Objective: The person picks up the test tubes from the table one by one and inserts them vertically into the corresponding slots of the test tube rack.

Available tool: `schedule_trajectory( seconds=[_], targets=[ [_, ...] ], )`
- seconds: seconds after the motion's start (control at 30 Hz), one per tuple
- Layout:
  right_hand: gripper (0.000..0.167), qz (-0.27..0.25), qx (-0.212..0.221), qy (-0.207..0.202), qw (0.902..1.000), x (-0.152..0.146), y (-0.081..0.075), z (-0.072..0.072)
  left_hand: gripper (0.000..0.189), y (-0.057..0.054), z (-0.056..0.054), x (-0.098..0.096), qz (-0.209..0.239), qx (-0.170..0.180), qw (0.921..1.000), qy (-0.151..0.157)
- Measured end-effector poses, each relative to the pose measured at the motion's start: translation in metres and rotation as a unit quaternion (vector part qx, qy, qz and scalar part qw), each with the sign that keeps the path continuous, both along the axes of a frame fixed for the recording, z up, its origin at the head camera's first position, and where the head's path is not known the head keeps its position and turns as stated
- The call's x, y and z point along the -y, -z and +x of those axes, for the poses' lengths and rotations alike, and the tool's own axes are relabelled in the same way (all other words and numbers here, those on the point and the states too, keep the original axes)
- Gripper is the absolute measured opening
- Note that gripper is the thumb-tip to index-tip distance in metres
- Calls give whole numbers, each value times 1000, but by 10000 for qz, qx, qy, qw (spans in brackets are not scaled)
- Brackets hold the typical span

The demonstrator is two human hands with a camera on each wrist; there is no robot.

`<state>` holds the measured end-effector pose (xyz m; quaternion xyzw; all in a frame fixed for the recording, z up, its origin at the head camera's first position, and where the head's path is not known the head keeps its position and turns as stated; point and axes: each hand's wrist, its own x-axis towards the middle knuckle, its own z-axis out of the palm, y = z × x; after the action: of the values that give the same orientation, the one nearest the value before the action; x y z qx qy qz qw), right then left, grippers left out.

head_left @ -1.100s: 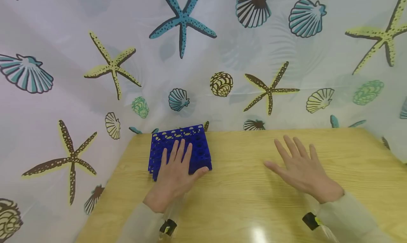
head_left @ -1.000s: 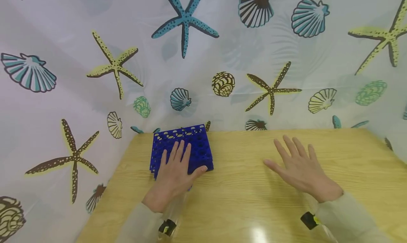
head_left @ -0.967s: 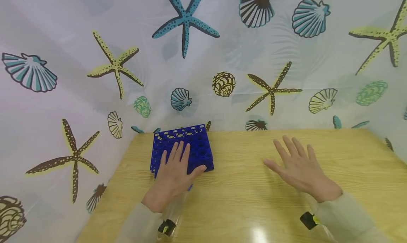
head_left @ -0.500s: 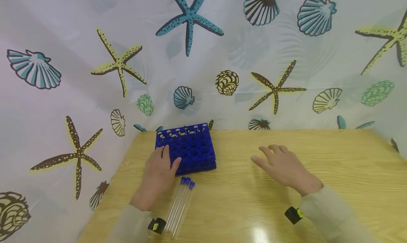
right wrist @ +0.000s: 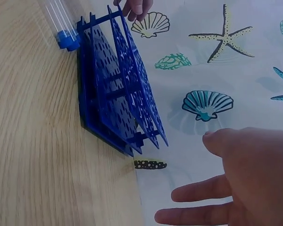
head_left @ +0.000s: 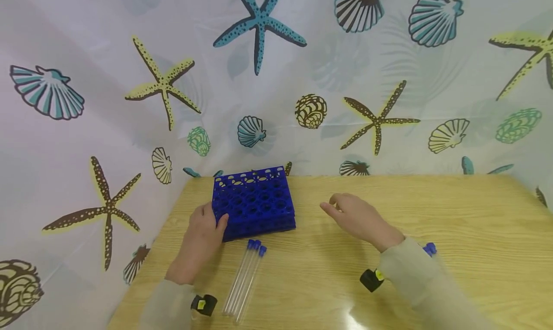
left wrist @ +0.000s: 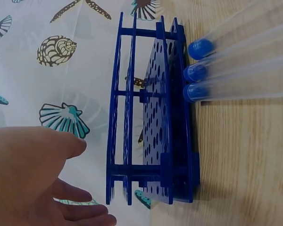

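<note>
A blue test tube rack (head_left: 252,203) stands at the back left of the table. My left hand (head_left: 199,239) is beside its left end, thumb and fingers spread around that end; the left wrist view shows a gap between this hand (left wrist: 33,174) and the rack (left wrist: 167,117). To the right of the rack, my right hand (head_left: 356,219) hovers with loosely bent fingers, holding nothing. In the right wrist view the right hand (right wrist: 254,179) is also apart from the rack (right wrist: 111,84). Three clear test tubes (head_left: 244,284) with blue caps lie in front of the rack.
More blue caps (head_left: 429,249) show beyond my right sleeve (head_left: 425,282), which hides what lies below them. A white cloth (head_left: 276,95) printed with shells and starfish hangs behind and beside the wooden table (head_left: 311,282).
My left hand has moved left off the rack, uncovering it and the three tubes. My right hand has moved left towards the rack, its fingers bending; blue caps now show at the right.
</note>
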<state>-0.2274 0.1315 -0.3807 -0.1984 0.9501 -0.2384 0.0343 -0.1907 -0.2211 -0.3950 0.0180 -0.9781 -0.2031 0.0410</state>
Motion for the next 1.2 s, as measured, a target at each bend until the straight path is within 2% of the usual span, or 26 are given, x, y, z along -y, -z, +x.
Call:
schedule_trajectory(
  seconds=[0.1, 0.2, 0.5, 0.73, 0.9, 1.03, 1.2],
  targets=[
    [47, -351, 132, -93, 9993, 12, 2, -5, 67, 1, 0, 3, 126, 305, 9994, -109],
    [42, -657, 322, -92, 9973, 25, 4, -10, 68, 2, 0, 5, 196, 428, 9988, -128],
    [39, -875, 736, 56, 9934, 64, 15, -22, 63, 6, -2, 9, 509, 364, 9980, -107],
    [41, -822, 879, 188, 9926, 85, 25, -23, 49, 6, -1, 9, 533, 184, 9984, 64],
    [41, -828, 736, 275, 9935, 95, 31, -18, 46, 7, 1, 8, 495, 25, 9986, 204],
    [43, -653, 303, 408, 9966, 99, 33, -16, 42, 7, 0, 6, 484, -24, 9985, 236],
    [46, -495, 60, 478, 9976, 99, 33, -16, 42, 6, -2, 4, 461, 69, 9986, 240]
  ],
)
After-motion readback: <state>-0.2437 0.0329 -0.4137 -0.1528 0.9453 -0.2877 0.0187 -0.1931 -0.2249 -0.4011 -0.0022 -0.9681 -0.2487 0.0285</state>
